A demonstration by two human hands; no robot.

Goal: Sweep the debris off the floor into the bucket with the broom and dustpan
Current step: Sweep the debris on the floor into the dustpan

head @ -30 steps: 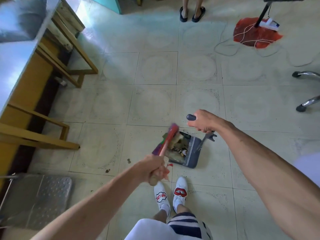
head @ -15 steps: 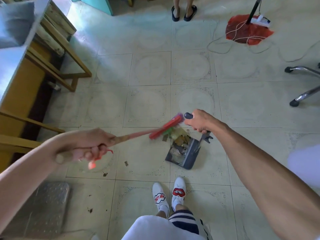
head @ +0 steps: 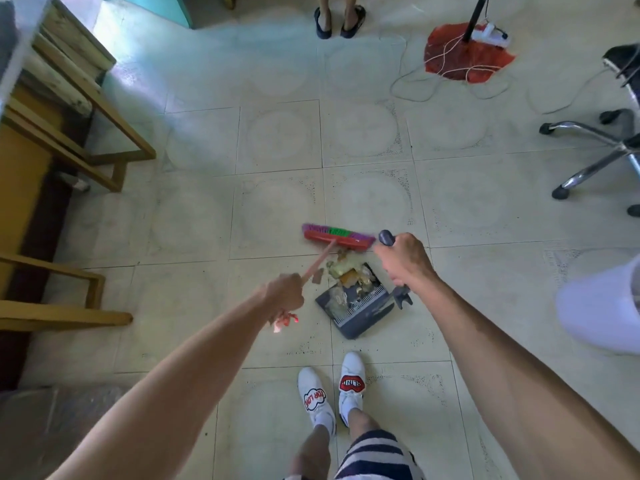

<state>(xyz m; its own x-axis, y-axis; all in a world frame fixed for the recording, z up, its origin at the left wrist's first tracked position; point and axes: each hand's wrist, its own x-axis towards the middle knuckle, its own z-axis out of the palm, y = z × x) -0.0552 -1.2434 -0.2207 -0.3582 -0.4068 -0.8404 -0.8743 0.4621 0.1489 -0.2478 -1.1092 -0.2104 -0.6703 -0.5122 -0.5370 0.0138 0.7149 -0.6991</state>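
Note:
My left hand point(head: 285, 292) grips the wooden handle of the broom, whose red head point(head: 337, 238) with purple and green bristles rests on the floor just beyond the dustpan's mouth. My right hand point(head: 403, 259) holds the upright dark handle of the grey dustpan point(head: 360, 311), which sits on the tiles in front of my white shoes. A heap of debris point(head: 349, 273), leaves and scraps, lies partly in the pan and partly at its lip. The white object at the right edge point(head: 602, 315) may be the bucket; only part of it shows.
Wooden bench frames point(head: 79, 109) line the left side. An office chair base point(head: 599, 157) stands at the right. Another person's sandalled feet point(head: 339, 19) are at the top, beside a red cloth point(head: 464, 60) with white cables. A metal plate point(head: 45, 420) lies lower left.
My left hand swung back in from the far left toward the dustpan. The broom head now lies crosswise on the floor beyond the debris. The dustpan has stayed where it was.

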